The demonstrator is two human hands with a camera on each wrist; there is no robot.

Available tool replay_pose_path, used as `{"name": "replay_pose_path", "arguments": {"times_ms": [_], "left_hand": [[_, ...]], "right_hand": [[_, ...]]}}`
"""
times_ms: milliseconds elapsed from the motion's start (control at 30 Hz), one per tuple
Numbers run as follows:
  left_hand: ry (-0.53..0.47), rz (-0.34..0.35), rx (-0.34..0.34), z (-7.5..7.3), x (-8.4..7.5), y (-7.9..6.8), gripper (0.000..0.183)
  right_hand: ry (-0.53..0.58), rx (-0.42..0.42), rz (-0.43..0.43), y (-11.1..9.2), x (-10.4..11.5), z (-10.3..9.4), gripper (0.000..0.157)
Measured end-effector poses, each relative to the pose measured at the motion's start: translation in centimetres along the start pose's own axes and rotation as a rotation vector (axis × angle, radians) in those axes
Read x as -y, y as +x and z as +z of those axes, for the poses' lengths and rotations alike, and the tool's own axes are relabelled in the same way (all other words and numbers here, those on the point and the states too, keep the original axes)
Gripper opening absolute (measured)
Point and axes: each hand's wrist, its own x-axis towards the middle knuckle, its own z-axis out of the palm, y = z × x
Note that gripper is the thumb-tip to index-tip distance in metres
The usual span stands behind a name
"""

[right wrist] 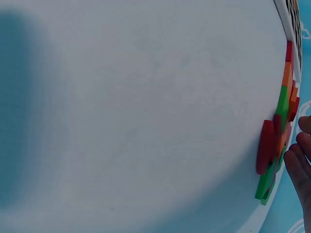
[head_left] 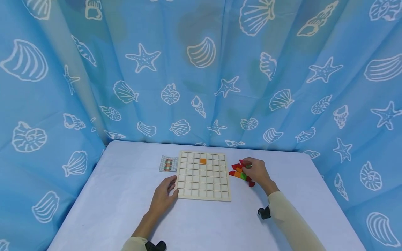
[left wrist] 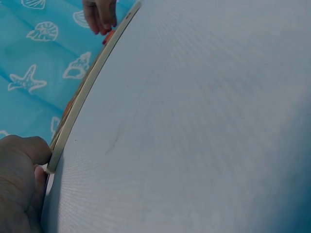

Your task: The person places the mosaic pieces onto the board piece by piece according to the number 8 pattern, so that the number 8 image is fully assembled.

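Observation:
A pale wooden grid board lies on the table, with one orange square tile in an upper cell. My left hand holds the board's left edge near its front corner; in the left wrist view the thumb lies over that corner. Right of the board is a loose pile of red, orange and green pieces. Over the pile hovers my right hand, fingertips among the upper pieces. In the right wrist view its relaxed fingers are beside the pile, and no piece shows between them.
A small pattern card with a printed coloured figure lies against the board's upper left side. White cloth covers the table. A blue shell-patterned curtain surrounds its back and sides.

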Motion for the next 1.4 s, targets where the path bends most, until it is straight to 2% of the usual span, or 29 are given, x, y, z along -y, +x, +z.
{"name": "replay_pose_path", "arguments": {"times_ms": [167,400,633,800,1100,1400], "left_hand": [[0.01,-0.01,0.004,-0.1,-0.1,0.0,0.055],[-0.012,-0.012,0.014,-0.2,-0.3,0.0,0.054],[-0.007,0.015,-0.004,-0.1,-0.2,-0.1,0.054],[-0.037,0.024,-0.003,-0.2,-0.3,-0.1,0.053],[0.005,0.014,-0.005,-0.1,0.0,-0.1,0.054],[-0.047,0.008,0.007,0.0,0.2,-0.1,0.054]], "right_hand": [[0.023,0.011,-0.011,0.0,0.1,0.4,0.046],[-0.006,-0.011,-0.043,0.5,0.9,1.1,0.046],[0.005,0.009,-0.046,0.8,1.4,1.9,0.051],[-0.002,0.008,-0.036,1.0,1.4,2.3,0.049],[0.003,0.008,-0.072,1.1,1.4,2.2,0.049],[0.033,0.015,-0.075,1.3,1.0,2.6,0.051]]}}
